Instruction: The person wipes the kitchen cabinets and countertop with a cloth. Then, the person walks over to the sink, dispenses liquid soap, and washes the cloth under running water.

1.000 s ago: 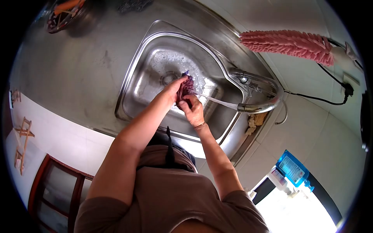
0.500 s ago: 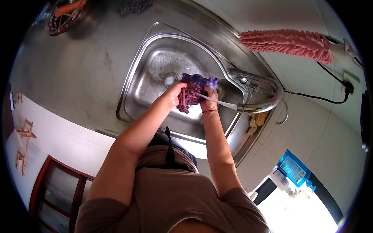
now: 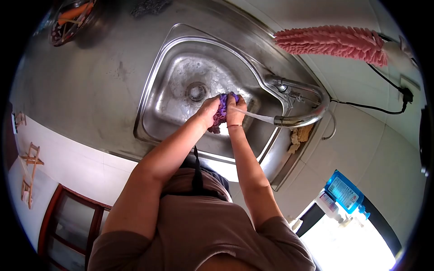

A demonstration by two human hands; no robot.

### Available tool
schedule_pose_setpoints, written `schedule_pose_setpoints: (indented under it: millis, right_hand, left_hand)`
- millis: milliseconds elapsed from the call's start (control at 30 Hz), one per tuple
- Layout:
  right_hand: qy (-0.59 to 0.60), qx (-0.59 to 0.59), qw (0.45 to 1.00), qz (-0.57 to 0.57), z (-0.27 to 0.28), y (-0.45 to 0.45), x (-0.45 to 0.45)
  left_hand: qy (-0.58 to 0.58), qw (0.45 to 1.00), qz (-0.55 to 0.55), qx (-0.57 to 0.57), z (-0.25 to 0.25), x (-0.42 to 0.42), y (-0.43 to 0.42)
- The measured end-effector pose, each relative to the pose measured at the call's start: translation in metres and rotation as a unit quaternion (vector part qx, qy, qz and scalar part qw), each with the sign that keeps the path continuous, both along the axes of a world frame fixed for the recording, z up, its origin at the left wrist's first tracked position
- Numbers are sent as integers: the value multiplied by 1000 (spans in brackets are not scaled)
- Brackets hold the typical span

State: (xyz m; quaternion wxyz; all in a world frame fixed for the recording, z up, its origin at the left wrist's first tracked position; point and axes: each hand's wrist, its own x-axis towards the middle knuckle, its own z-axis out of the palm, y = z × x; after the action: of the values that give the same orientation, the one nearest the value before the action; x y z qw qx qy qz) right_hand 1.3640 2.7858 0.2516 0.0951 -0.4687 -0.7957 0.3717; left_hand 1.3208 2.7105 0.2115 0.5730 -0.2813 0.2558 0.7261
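Note:
Over the metal sink (image 3: 156,74), my left hand (image 3: 209,111) and my right hand (image 3: 236,111) squeeze a wet purple and maroon cloth (image 3: 220,118) between them. Both hands are closed on it, and the bunched cloth is partly hidden by my fingers. From the curved faucet (image 3: 298,121) a stream of water runs onto my right hand. The round drain (image 3: 197,91) lies just beyond my left hand, apart from the cloth.
A pink fluffy duster (image 3: 330,44) hangs along the wall at right. Yellowish sponges (image 3: 298,137) sit behind the faucet. A blue bottle (image 3: 344,191) stands near the bright window. On the steel counter (image 3: 99,95) is a bowl (image 3: 68,27) holding orange items.
My hands have come closer together, and the spread cloth is now bunched small between them. The suds near the drain have mostly gone. Water still runs.

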Motion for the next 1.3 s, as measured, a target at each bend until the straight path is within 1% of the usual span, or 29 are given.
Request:
schedule_pose_setpoints:
  millis: [33, 100, 200, 267, 300, 333, 367, 400, 433, 467, 533, 567, 600, 633, 667, 733, 767, 800, 867, 900, 933, 967, 1000, 1033, 1067, 1133, 1167, 1200, 1300]
  right_hand:
    - [10, -16, 1000, -11, 5, 0, -2]
    - [69, 59, 992, 91, 21, -23, 1]
    - [126, 170, 943, 257, 35, -36, -1]
    - [99, 108, 967, 209, 17, -22, 2]
    - [63, 123, 974, 178, 9, -8, 2]
    - [-35, 56, 991, 119, 4, 5, 0]
    - [8, 42, 991, 127, 1, 18, 1]
    - [52, 28, 989, 137, 6, 27, -3]
    - [65, -70, 982, 161, 11, 33, -2]
    - [63, -71, 982, 163, 19, 29, -2]
    - [42, -188, 928, 319, 36, 26, -6]
    - [101, -279, 917, 265, 35, 24, -6]
    - [100, -280, 917, 265, 29, 28, -4]
    - [67, -290, 933, 201, 20, 33, -5]
    - [31, -299, 944, 136, 12, 37, -3]
    - [68, -293, 951, 79, 9, 29, 3]
    - [75, -271, 959, 36, 4, 27, 6]
    - [85, -249, 965, -6, 1, 22, 6]
    - [101, -227, 968, -32, 29, 2, -1]
    - [106, -209, 972, -7, 34, -9, 1]
    - [110, -189, 976, 17, 37, -19, 4]
    - [113, -145, 982, 50, 37, -31, 8]
    - [114, -101, 985, 84, 38, -41, 13]
    - [92, 15, 983, 155, 49, -47, 12]
    - [74, 37, 984, 161, 61, -53, 8]
    - [22, 61, 990, 124, 52, -45, 6]
    - [4, 88, 990, 110, 38, -32, 5]
    - [-27, 138, 984, 109, 29, -19, 5]
    - [-64, 83, 993, 53, 9, 5, 8]
  left_hand:
    - [2, 1000, 1, 2, 5, -4, 0]
    - [-45, 998, 49, 18, 14, -8, -2]
    - [-77, 975, 66, 199, -26, -5, -8]
    - [-8, 998, 59, -3, -27, 6, -9]
    - [21, 999, -9, -49, -8, -2, -7]
    - [50, 991, -77, -93, 11, -12, -5]
    - [37, 992, -95, -70, -3, -13, -3]
    - [22, 993, -73, -86, 13, -21, 1]
    - [17, 992, -94, -79, 31, -35, 4]
    - [9, 990, -117, -72, 42, -43, 4]
    - [-6, 996, -68, -57, 32, -48, 5]
    - [1, 997, -60, -55, 27, -48, 5]
    - [7, 997, -52, -54, 16, -48, 3]
    - [-4, 996, -60, -70, 4, -51, -2]
    - [36, 989, 55, -130, -6, -46, -3]
    - [131, 963, 79, -224, -4, -46, -14]
    - [183, 943, 13, -278, -19, -41, -20]
    - [184, 942, 14, -280, -9, -40, -22]
    - [-7, 939, -134, -317, 21, -33, -25]
    - [-110, 943, -137, -283, 5, -25, -23]
    - [-143, 985, -31, -96, 9, -18, -26]
    - [-132, 991, -1, -36, -7, -12, -26]
    - [-122, 992, 29, 24, -22, -3, -25]
    - [-216, 964, 73, 139, -16, -2, -26]
    - [-153, 970, 85, 167, -27, 6, -17]
    - [-112, 978, 92, 149, -25, 12, -12]
    - [-106, 970, 100, 197, -22, 13, -12]
    - [-60, 997, 30, 30, 7, 4, -7]
    - [-32, 995, 58, -78, 6, 15, 8]
